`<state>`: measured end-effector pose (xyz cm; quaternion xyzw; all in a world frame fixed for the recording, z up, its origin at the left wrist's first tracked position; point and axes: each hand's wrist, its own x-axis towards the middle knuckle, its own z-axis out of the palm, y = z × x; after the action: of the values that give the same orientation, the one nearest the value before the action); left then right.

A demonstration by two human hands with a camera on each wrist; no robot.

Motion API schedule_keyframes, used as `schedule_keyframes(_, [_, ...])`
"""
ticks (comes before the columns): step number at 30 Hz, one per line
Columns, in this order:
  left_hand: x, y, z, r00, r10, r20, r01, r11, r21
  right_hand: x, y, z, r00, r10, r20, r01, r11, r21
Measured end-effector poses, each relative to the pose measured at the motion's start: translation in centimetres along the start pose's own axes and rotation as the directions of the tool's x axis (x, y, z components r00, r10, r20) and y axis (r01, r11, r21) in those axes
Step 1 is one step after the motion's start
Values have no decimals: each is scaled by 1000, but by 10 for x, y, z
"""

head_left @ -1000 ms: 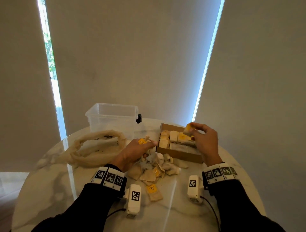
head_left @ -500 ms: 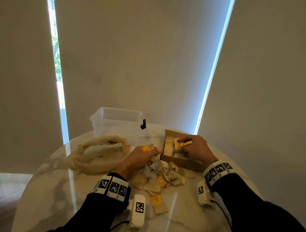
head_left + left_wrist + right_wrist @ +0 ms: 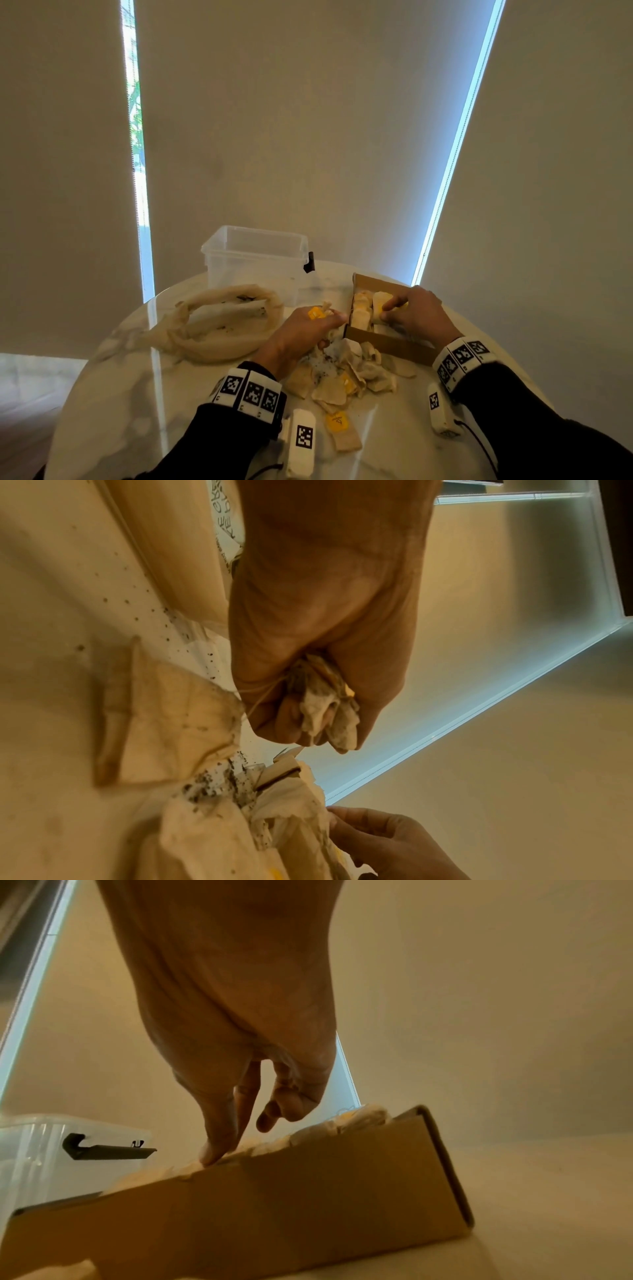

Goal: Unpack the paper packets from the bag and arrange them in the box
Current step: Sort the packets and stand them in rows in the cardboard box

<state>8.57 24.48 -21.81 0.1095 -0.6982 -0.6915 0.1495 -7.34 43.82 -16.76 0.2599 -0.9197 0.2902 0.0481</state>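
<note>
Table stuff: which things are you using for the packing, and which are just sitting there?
For the job:
- cardboard box
- paper packets piled on the table
- packets gripped in the left hand
- right hand pressing packets in the box
- cloth bag

Just lying about:
- clear plastic tub

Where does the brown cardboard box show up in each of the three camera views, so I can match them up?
Head: the cardboard box sits right of centre on the table, with the right hand reaching into it.
Left wrist: only a sliver of what looks like its edge shows, low in the middle.
Right wrist: its side wall fills the bottom of the picture.
Shared landmark: the clear plastic bin, seen in the head and right wrist views.
</note>
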Motion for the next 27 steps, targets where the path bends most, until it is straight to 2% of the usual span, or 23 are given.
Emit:
schedule_keyframes(3, [-2,1,0,1000,-12,5,12,1000,1,-5,1,-14,999,-38,-10,38,999,22])
schedule_keyframes(7, [-4,4,1,997,-32,65,33,999,-6,-31,-18,-26,987,-149,-64,162,940,300])
schedule_keyframes(9, [-7,7,3,993,-39,109,35,999,40,-47,-34,-18,983,-179,44,142,887,439])
schedule_keyframes(11, [-10,10,5,983,-48,177,38,997,61,-58,-47,-4,953,-248,175,136,864,485])
schedule_keyframes(13, [-12,12,8,969,-71,236,49,994,98,-60,-51,9,935,-292,201,166,862,480])
schedule_keyframes(17, [-14,14,10,967,-107,231,81,989,120,-58,-41,13,964,-249,89,163,827,538])
schedule_keyframes(21, [-14,14,5,977,-62,203,43,994,99,-65,-30,9,993,-112,33,54,692,720])
schedule_keyframes(25, [-13,17,3,984,-39,174,44,999,-26,-69,-26,10,1000,8,19,-20,576,817])
schedule_keyframes(27, [-13,19,3,983,-63,172,77,994,-75,-70,-28,9,999,33,-15,-6,564,826])
